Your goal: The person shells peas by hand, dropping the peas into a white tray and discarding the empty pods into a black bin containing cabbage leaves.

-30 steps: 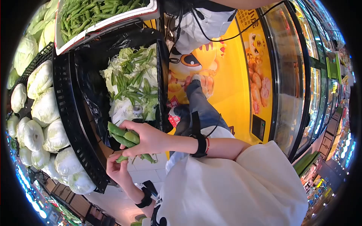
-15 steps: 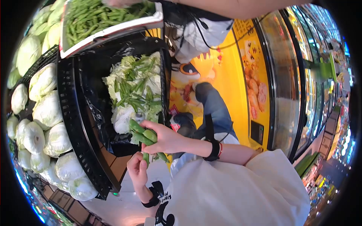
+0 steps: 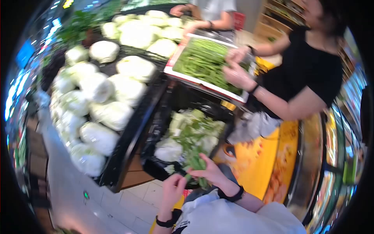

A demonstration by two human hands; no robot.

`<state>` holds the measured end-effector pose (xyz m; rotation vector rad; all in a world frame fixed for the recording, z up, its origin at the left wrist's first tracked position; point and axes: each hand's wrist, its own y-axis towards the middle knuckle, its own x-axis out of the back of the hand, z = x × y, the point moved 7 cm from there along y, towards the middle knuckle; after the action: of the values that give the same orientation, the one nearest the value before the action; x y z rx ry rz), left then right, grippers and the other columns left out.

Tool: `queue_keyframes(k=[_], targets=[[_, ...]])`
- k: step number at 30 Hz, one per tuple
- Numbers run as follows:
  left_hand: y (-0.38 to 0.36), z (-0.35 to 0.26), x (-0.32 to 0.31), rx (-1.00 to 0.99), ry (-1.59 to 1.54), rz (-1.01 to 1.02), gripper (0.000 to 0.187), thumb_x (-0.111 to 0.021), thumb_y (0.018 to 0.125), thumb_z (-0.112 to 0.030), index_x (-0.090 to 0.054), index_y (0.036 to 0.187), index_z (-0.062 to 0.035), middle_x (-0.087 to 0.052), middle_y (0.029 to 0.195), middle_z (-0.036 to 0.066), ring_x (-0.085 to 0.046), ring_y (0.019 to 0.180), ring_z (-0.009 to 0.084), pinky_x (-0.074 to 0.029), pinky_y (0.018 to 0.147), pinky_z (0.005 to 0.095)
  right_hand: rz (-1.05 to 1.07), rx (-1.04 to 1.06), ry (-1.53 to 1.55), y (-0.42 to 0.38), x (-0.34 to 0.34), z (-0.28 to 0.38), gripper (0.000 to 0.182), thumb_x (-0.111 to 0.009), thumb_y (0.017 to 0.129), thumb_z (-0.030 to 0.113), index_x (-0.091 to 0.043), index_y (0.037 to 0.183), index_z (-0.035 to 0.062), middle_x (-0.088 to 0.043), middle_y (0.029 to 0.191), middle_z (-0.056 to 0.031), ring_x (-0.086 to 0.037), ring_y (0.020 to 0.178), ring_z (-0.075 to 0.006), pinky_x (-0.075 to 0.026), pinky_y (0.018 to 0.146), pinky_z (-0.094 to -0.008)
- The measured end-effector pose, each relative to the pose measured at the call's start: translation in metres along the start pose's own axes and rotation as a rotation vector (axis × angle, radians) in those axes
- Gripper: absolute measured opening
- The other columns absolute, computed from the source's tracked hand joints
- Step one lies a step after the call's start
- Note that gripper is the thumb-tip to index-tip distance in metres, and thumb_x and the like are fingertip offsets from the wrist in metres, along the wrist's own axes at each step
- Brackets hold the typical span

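Note:
My right hand [image 3: 213, 172] is closed around a small bunch of green bean pods [image 3: 198, 163]. To its left, my left hand [image 3: 173, 188] pinches the end of one pod [image 3: 187, 178] that sticks out of the bunch. Both hands are over the near edge of a black-lined crate [image 3: 148, 156]. Inside that crate, pale cabbage leaves [image 3: 169, 150] lie with scattered green trimmings [image 3: 193, 130] on top. Motion blur softens the fingertips.
A white box [image 3: 177, 74] of green bean pods [image 3: 206, 58] stands beyond the crate. A person in black [image 3: 304, 70] has both hands over it; another person in white [image 3: 218, 11] stands farther back. Wrapped cabbages [image 3: 97, 87] fill the display at left.
My view has swung up and left, bringing two people and more of the cabbage display into sight. My hands stay close together, the right still holding the pods.

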<state>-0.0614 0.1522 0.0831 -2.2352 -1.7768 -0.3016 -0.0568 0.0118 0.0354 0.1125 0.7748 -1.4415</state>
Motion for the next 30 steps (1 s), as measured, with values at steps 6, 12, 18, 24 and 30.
queue_keyframes(k=[6,12,18,24,30], targets=[[-0.025,0.016,0.002,-0.091,0.072,0.088,0.023,-0.057,0.083,-0.023,-0.058,0.077,-0.0009,-0.052,0.059,0.007,-0.045,0.054,0.0109,-0.039,0.049,0.0281,0.154,-0.011,-0.283,0.001,-0.028,0.007,0.050,-0.065,0.069,-0.004,-0.043,0.113,0.0022,-0.059,0.081,-0.0069,-0.057,0.062,-0.0146,-0.047,0.056,-0.0261],[-0.040,0.019,0.025,0.022,-0.083,0.268,0.032,-0.055,0.084,-0.029,-0.057,0.071,0.0002,-0.051,0.054,0.004,-0.046,0.049,0.0110,-0.037,0.048,0.0279,0.188,0.011,-0.382,0.024,-0.035,-0.015,0.063,-0.067,0.064,-0.005,-0.034,0.118,-0.0006,-0.059,0.075,-0.0111,-0.057,0.057,-0.0176,-0.048,0.049,-0.0278],[-0.028,0.038,0.009,-0.018,-0.146,-0.062,0.029,-0.055,0.085,-0.029,-0.060,0.081,-0.0010,-0.054,0.057,0.004,-0.048,0.052,0.0098,-0.038,0.049,0.0260,0.278,0.029,-0.416,0.052,-0.018,-0.005,0.057,-0.066,0.063,-0.006,-0.039,0.112,0.0016,-0.059,0.078,-0.0103,-0.058,0.062,-0.0166,-0.049,0.053,-0.0271],[-0.031,0.013,0.012,0.116,-0.238,-0.105,0.029,-0.063,0.079,-0.025,-0.061,0.092,0.0005,-0.061,0.070,0.005,-0.053,0.057,0.0113,-0.043,0.055,0.0255,0.240,0.098,-0.396,0.061,-0.019,0.010,0.050,-0.062,0.066,-0.007,-0.041,0.110,0.0025,-0.057,0.078,-0.0077,-0.057,0.061,-0.0165,-0.049,0.051,-0.0259],[-0.019,0.023,0.003,0.085,-0.242,-0.207,0.031,-0.066,0.077,-0.021,-0.060,0.096,0.0024,-0.063,0.077,0.008,-0.057,0.068,0.0101,-0.046,0.063,0.0245,0.223,0.222,-0.741,0.064,0.000,0.012,0.073,-0.073,0.070,0.019,-0.034,0.129,0.0010,-0.052,0.115,-0.0196,-0.056,0.096,-0.0284,-0.046,0.079,-0.0342]])
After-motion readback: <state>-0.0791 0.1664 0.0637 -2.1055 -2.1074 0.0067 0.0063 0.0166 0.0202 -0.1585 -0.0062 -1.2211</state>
